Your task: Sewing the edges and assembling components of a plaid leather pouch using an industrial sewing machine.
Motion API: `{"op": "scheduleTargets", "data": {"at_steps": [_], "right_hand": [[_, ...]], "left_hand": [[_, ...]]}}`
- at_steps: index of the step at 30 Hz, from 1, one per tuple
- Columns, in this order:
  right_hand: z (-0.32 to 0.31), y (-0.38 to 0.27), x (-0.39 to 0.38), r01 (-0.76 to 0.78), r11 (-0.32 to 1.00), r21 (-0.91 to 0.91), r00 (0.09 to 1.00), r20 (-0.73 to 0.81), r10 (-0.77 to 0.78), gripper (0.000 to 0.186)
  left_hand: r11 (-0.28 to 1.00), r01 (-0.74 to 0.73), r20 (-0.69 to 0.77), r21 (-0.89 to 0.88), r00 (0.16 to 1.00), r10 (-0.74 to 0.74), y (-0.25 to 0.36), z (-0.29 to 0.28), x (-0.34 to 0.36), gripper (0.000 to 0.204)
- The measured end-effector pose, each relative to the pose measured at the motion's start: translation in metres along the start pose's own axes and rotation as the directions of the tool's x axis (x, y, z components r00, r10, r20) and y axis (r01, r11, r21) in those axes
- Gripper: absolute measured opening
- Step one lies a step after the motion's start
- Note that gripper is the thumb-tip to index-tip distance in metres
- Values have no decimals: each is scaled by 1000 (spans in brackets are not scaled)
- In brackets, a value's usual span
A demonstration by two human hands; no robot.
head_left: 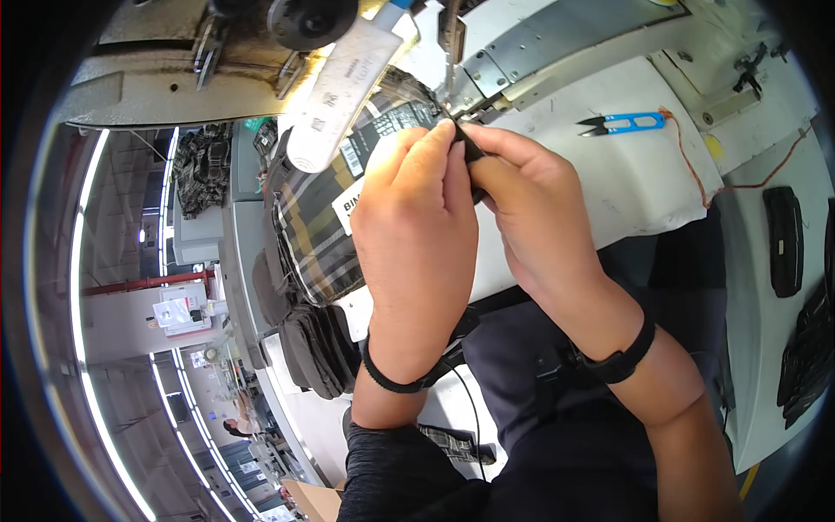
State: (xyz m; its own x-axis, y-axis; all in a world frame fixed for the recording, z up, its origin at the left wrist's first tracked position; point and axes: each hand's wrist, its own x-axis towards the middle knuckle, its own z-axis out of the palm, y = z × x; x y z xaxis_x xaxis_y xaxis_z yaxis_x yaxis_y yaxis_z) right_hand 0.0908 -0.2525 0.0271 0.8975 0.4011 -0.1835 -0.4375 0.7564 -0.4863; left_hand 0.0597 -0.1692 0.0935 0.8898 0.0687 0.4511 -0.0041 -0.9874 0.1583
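My left hand (413,213) and my right hand (539,200) meet beside the metal bed of a sewing machine (522,52). Both are closed, fingertips pinching a dark fabric strip (470,150) between them. Part of the strip is hidden behind my fingers. Plaid fabric (317,239) in black, grey and tan lies to the left, partly under my left hand. On it are a dark printed panel and a white label (345,209). Just above my fingertips stands the needle area (450,52).
Blue-handled thread snips (631,123) lie on the white work surface to the right, by a reddish cord (691,165). A white elongated machine part (335,104) overhangs the plaid fabric. Dark fabric pieces (317,348) are stacked at left; others (784,239) lie far right.
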Motion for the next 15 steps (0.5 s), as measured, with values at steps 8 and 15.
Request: {"op": "scheduleTargets", "data": {"at_steps": [8,15], "right_hand": [[-3,10,12,219,935,-279,976,49,-214,28],[-33,19,-3,618,355,-701,705,295,-645,32]], "left_hand": [[879,-430,64,205,902,426,-26,-17,-3,35],[795,-599,40,91,800,599,-39,-14,3,28]]}}
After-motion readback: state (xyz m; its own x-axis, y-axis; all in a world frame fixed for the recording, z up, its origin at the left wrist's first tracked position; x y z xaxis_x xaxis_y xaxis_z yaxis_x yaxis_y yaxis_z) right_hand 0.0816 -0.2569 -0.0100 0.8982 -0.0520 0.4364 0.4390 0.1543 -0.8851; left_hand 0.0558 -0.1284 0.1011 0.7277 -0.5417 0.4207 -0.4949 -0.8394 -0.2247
